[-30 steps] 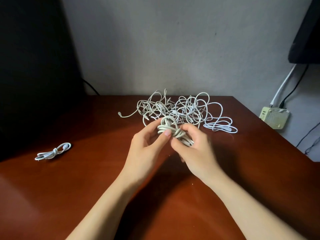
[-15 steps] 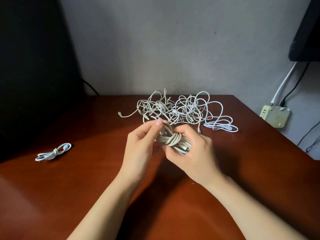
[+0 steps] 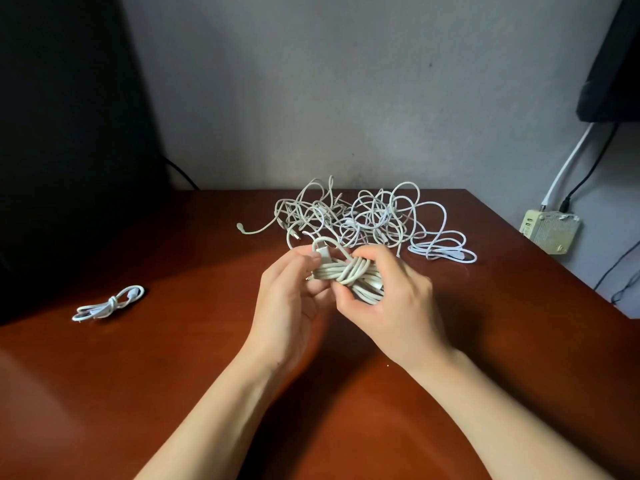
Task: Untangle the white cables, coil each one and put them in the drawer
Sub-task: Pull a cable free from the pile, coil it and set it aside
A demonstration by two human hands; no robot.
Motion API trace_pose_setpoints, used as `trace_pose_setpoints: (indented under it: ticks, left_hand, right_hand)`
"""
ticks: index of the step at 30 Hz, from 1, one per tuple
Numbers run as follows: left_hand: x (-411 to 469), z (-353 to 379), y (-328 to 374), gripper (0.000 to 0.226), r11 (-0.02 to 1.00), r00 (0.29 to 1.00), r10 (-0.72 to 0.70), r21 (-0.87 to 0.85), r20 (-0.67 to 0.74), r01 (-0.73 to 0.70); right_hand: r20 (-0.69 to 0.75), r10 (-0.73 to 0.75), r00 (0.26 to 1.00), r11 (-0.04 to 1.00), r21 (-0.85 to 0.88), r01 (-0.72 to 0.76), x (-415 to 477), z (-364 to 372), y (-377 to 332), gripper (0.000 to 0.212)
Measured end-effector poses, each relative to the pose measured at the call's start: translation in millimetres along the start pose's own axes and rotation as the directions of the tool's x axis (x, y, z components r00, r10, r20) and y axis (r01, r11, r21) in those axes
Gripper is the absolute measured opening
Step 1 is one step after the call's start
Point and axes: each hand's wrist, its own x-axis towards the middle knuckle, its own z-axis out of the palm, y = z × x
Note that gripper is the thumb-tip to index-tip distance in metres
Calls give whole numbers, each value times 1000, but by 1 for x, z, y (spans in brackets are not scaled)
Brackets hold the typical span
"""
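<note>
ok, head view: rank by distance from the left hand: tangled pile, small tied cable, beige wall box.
1. Tangled pile, just behind the left hand.
2. Small tied cable, far left on the table.
3. Beige wall box, off the table's right edge.

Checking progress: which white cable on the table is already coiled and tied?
The small bundle alone at far left on the table, wrapped round its middle; the rest lie loose in the tangle behind.

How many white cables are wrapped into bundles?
2: a small white bundle at left on the brown table; a thicker off-white bundle gripped by left hand and right hand. Tangled pile may hide more.
</note>
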Motion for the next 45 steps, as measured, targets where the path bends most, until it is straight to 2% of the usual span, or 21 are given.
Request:
trace_pose_setpoints:
  ticks: [6,9,13,17,20,25,27,30,33,35,38,42,45]
  left_hand:
    - [-3,2,-1,17,1000,1000,11,-20,14,-11]
    - [-3,2,-2,8,990,995,74,128,-65,-65]
    - [3,-8,1,19,943,973,154,319,-173,-93]
    - [8,-14,6,26,929,979,109,368,-173,-38]
    - [9,-17,5,26,924,983,94,381,-156,-28]
    - [12,-21,2,20,902,974,165,423,-158,-85]
    - [12,-22,1,19,894,971,198,430,-131,-124]
    - [10,-22,2,6,859,971,236,477,-47,-185]
    - [8,-21,6,4,887,981,190,422,34,-187]
    - [7,-20,7,11,894,982,175,406,75,-191]
    - [4,-18,5,16,893,980,168,403,110,-198]
    - [4,-17,0,17,919,988,142,362,67,-156]
    - [7,-16,-7,32,951,994,105,291,-3,-100]
  right_hand:
    - [98,85,992,983,152,-99,3,-2,5,34]
    - [205,65,977,980,170,-101,4,-7,8,30]
    - [303,55,951,986,132,-99,4,-9,6,26]
    - [365,61,929,989,104,-106,4,-10,6,30]
    - [365,52,930,994,71,-83,4,-11,5,33]
    - [320,21,947,998,52,-40,5,-10,3,35]
    - [294,-1,956,1000,11,-3,5,-10,2,35]
    - [267,-9,964,999,-35,19,7,-11,2,35]
    - [264,45,964,998,23,-53,9,-13,4,37]
    - [254,75,964,994,63,-94,10,-13,6,37]
    - [226,110,968,991,46,-123,10,-11,6,34]
    - [220,159,962,985,28,-169,10,-10,9,32]
    - [271,215,938,965,86,-246,11,-10,9,29]
